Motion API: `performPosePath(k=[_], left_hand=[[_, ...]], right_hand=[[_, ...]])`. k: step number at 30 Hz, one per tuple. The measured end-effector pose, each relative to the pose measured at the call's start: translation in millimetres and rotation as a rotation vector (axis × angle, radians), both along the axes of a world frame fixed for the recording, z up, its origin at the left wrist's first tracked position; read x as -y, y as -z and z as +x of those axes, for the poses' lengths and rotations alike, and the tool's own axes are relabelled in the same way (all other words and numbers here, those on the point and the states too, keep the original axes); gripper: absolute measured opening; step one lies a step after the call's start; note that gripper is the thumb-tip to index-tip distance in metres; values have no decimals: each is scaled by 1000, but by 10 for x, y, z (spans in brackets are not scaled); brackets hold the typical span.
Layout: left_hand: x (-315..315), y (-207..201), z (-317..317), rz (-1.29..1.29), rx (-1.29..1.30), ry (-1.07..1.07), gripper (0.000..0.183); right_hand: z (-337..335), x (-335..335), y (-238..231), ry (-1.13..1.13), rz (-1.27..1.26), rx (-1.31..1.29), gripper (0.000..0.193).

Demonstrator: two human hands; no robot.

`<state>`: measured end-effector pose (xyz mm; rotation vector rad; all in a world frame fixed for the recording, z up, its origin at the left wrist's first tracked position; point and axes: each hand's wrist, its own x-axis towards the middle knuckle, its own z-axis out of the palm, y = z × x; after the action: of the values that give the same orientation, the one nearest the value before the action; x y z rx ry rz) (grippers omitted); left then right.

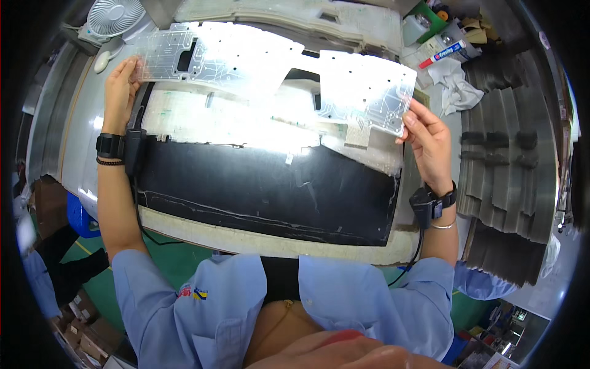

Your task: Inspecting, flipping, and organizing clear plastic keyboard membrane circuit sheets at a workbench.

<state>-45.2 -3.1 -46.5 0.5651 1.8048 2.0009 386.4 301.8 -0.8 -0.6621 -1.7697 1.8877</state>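
A thin, shiny circuit sheet [246, 61] with silvery traces, small holes and cut-outs is stretched between my hands above the table. My left hand [123, 83] pinches its left end between thumb and fingers. At the lower right corner, my right hand [427, 135] grips the sheet's edge, thumb on top. Beneath it lies a whitish, translucent layer [215, 117] of similar outline, partly hidden by the held sheet and washed out by glare. That layer rests on a black board [258, 184]. A small greyish tab [357, 135] shows just below the sheet's right half.
Stacked grey sheets [507, 166] stand at the right. A red, white and blue marker [442, 54] and crumpled white cloth [456, 86] lie at the far right, near a green bin [430, 24]. A white fan [115, 17] occupies the far left. Cables hang from both wrist devices.
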Motion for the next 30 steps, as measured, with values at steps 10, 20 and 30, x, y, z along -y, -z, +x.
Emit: performPosePath(k=[10, 20, 30], left_hand=[[-90, -50, 38, -1, -18, -38, 24], [-233, -460, 609, -81, -84, 141, 39], [-129, -389, 402, 182, -175, -78, 43]], right_hand=[[-43, -89, 20, 12, -14, -23, 30], [-130, -692, 187, 151, 93, -29, 24], [-1170, -1568, 315, 264, 143, 15, 32]])
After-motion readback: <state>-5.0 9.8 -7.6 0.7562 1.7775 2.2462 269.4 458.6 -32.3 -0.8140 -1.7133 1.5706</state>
